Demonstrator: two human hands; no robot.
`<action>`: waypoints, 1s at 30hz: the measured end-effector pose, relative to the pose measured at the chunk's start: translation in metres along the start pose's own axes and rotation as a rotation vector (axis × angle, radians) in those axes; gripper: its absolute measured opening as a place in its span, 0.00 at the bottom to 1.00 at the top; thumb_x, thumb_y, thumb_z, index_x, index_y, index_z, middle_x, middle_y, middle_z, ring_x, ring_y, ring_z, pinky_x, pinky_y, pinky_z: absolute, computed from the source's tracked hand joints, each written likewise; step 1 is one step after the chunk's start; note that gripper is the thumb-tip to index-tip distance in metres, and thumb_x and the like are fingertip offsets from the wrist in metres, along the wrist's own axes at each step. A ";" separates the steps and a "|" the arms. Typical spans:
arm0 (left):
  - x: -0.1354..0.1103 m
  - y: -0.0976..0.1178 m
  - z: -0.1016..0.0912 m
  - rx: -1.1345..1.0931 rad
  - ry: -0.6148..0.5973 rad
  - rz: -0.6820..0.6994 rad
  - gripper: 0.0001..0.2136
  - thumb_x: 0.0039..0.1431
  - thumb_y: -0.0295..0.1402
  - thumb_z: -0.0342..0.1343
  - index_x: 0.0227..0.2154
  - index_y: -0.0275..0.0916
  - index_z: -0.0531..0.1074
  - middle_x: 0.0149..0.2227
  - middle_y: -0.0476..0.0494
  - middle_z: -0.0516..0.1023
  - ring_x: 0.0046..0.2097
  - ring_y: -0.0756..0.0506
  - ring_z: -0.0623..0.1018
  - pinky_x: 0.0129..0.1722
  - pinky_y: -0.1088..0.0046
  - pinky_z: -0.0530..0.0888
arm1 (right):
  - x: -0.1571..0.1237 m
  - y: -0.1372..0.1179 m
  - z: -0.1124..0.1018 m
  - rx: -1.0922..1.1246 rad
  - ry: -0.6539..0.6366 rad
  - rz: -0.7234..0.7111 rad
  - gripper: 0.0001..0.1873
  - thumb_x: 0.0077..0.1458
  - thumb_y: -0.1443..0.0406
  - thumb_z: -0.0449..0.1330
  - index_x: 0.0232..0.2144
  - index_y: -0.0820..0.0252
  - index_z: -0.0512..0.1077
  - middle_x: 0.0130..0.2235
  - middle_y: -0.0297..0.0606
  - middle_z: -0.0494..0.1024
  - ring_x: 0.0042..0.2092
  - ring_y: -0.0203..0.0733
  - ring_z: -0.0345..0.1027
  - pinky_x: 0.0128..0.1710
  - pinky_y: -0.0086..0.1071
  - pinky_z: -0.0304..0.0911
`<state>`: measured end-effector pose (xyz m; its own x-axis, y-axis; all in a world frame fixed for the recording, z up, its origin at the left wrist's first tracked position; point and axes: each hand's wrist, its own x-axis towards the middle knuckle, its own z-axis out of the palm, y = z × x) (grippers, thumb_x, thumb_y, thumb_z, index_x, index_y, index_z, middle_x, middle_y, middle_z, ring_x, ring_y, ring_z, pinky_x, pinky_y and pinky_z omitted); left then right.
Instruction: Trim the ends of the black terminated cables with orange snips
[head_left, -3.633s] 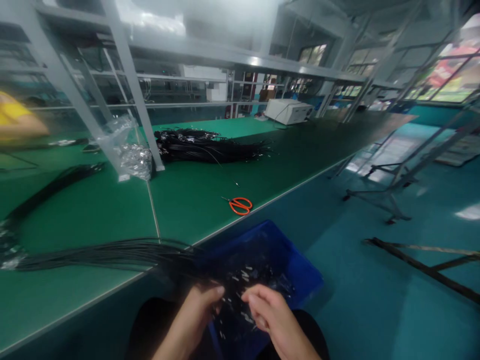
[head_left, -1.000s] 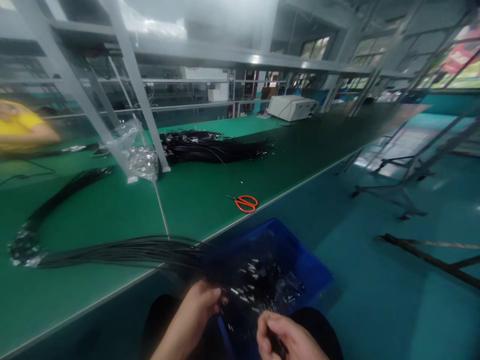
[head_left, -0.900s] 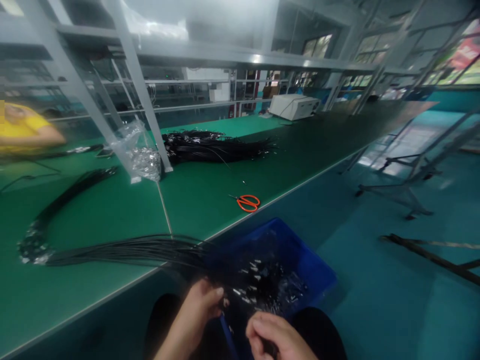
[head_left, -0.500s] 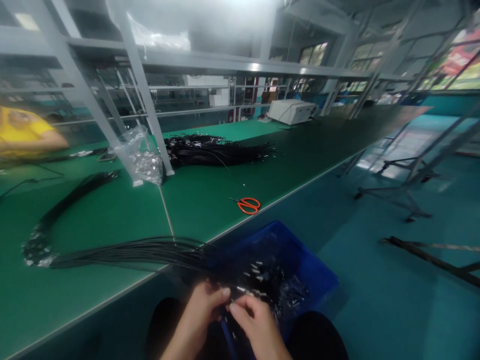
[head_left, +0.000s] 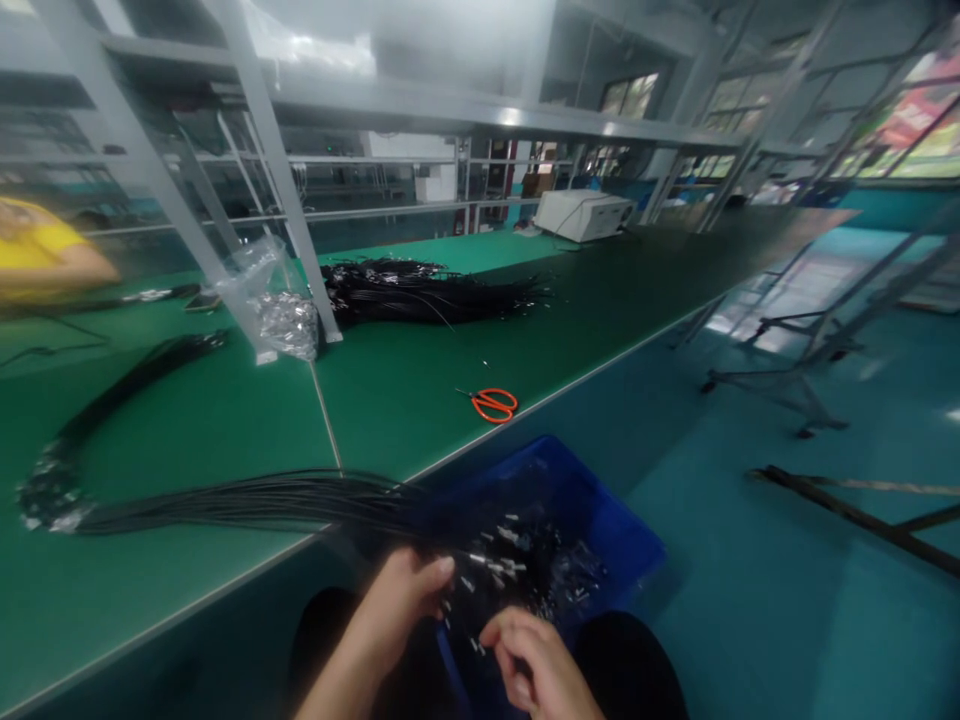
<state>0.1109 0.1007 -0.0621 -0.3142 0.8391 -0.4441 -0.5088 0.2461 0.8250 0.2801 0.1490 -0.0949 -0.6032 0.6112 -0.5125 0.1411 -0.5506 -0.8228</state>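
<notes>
Cables point(head_left: 247, 503) lie across the table point(head_left: 255, 420), ends gripped by the left hand point(head_left: 405, 595) over the bin point(head_left: 628, 548), perhaps to catch what drops; whether the right hand's point(head_left: 536, 655) curled fingers hold anything, I cannot tell.

Cable bundle point(head_left: 240, 502) black, tips point(head_left: 508, 567) silver-white. Bin point(head_left: 619, 540) solid blue. Surface point(head_left: 247, 420) plain green, darker toward far end. Scissors point(head_left: 491, 404): orange handles. Far cable pile point(head_left: 442, 302) black, silvery flecks. Bag point(head_left: 289, 325) clear, silver contents. Boxy machine point(head_left: 577, 215) off-white. Floor point(head_left: 705, 530) teal. Co-worker's top point(head_left: 56, 235) yellow.
</notes>
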 end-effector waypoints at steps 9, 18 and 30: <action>-0.007 -0.007 -0.006 0.008 -0.077 -0.029 0.15 0.43 0.39 0.67 0.28 0.33 0.73 0.24 0.47 0.75 0.24 0.49 0.73 0.24 0.75 0.67 | 0.010 0.003 0.010 0.038 -0.137 0.019 0.19 0.44 0.53 0.64 0.20 0.66 0.71 0.12 0.22 0.57 0.15 0.25 0.40 0.17 0.28 0.32; 0.003 -0.023 -0.010 0.026 0.021 -0.042 0.21 0.39 0.44 0.68 0.31 0.33 0.73 0.22 0.49 0.73 0.22 0.51 0.71 0.20 0.78 0.63 | 0.005 0.005 -0.001 0.100 -0.133 0.053 0.23 0.51 0.48 0.57 0.29 0.65 0.72 0.19 0.28 0.64 0.19 0.26 0.47 0.19 0.27 0.34; 0.004 -0.028 0.001 0.133 0.211 0.063 0.15 0.43 0.41 0.66 0.18 0.36 0.68 0.12 0.52 0.70 0.16 0.52 0.66 0.17 0.77 0.60 | 0.002 0.001 0.011 0.013 -0.115 0.022 0.21 0.47 0.50 0.61 0.21 0.63 0.70 0.13 0.24 0.61 0.15 0.25 0.43 0.17 0.28 0.34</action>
<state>0.1250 0.0978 -0.0866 -0.5093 0.7385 -0.4418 -0.3777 0.2695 0.8858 0.2709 0.1432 -0.0941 -0.6864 0.5299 -0.4980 0.1453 -0.5711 -0.8079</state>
